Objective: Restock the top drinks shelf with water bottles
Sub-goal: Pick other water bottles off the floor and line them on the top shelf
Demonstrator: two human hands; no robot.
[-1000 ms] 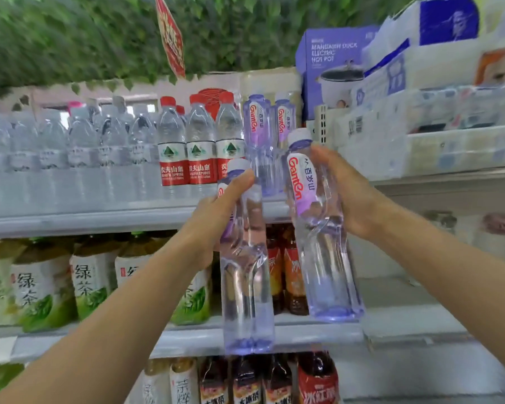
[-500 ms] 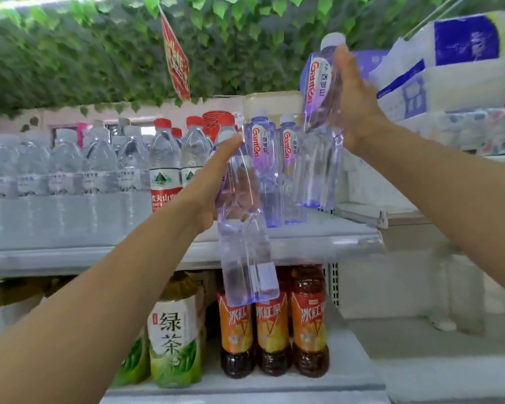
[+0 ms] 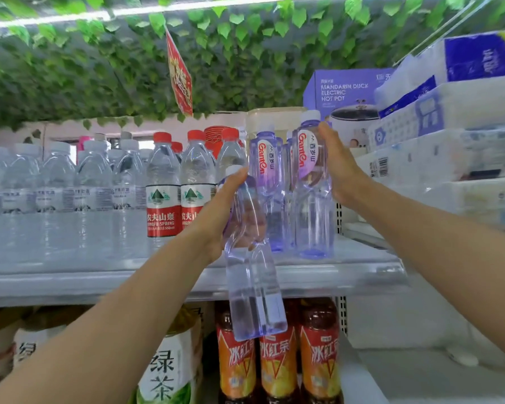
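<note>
1. The right hand (image 3: 337,167) grips the upper body of a Ganten bottle (image 3: 311,185). Its base stands on, or just above, the top shelf (image 3: 362,266); contact cannot be confirmed. It sits just beside the Ganten bottles (image 3: 267,182) already there.
2. The left hand (image 3: 225,217) holds a second bottle (image 3: 252,275), fingers wrapped round its upper half. This bottle hangs tilted in front of the shelf edge, its base level with the iced tea bottles (image 3: 277,360) below.
3. Risk, judged: the right-hand bottle stands near the shelf's front edge. Release before it seats flat could tip it forward.
4. Risk, judged: raising the tilted second bottle could strike the shelf lip or knock the red-capped bottles (image 3: 162,185) beside it.
5. Change: half a second ago the right-hand bottle was held high above the shelf; it is now down at shelf level. The left hand's bottle remains in much the same position.
</note>
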